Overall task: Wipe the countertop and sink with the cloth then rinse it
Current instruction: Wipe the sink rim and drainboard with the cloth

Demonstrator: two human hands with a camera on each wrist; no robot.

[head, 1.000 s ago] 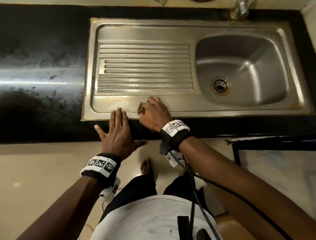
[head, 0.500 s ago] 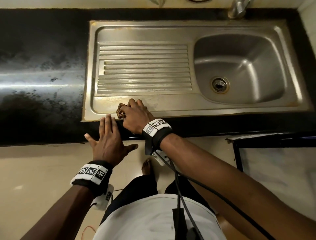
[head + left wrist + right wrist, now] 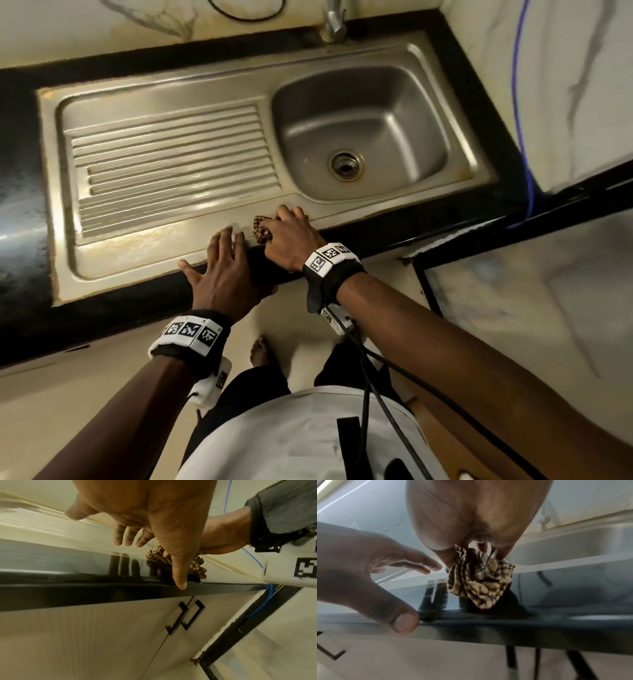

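Note:
In the head view my right hand (image 3: 291,234) grips a bunched brown checked cloth (image 3: 261,230) and presses it on the steel sink's front rim (image 3: 154,253), where drainboard meets basin (image 3: 363,130). The right wrist view shows the cloth (image 3: 479,582) hanging crumpled from my fingers onto the glossy black countertop edge (image 3: 539,626). My left hand (image 3: 222,263) lies flat, fingers spread, on the counter edge just left of the cloth. In the left wrist view its thumb (image 3: 178,566) touches the black edge in front of the cloth (image 3: 197,569).
A tap (image 3: 334,20) stands behind the basin, with the drain (image 3: 346,164) in its floor. Black countertop (image 3: 20,205) runs off to the left. A blue cable (image 3: 520,102) hangs down the right wall. Cabinet doors with black handles (image 3: 185,615) sit below the counter.
My right hand slid the cloth left along the sink's front rim, then back right to the basin's corner. My left hand followed along the counter edge. The head view has tilted.

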